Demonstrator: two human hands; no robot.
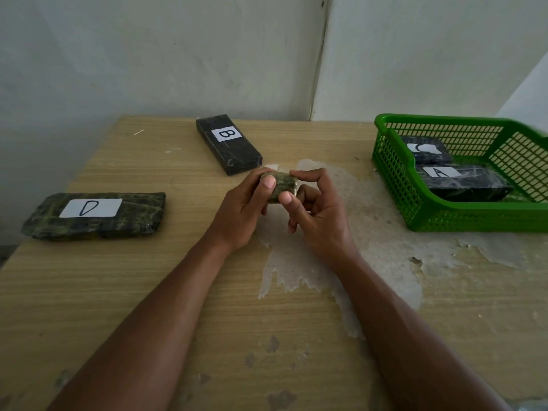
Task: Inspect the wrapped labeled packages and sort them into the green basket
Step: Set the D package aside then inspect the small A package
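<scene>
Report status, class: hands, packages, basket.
Both hands, left hand and right hand, grip small package. A, C in green basket. B, D on table. Nothing blocking.

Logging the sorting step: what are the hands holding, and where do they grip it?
A small wrapped package, held above the table by both: left hand on its left end, right hand on its right end.

Lighting: soft, even, fairly dim daylight; source not visible. Shadows: faint, diffuse, under the hands [284,209] and packages. Glare: mild sheen on the wrap of the package [462,185] in the basket [421,215]. Focus: centre sharp, corners softer. Distortion: wide-angle bowing of table [148,292] edges.
</scene>
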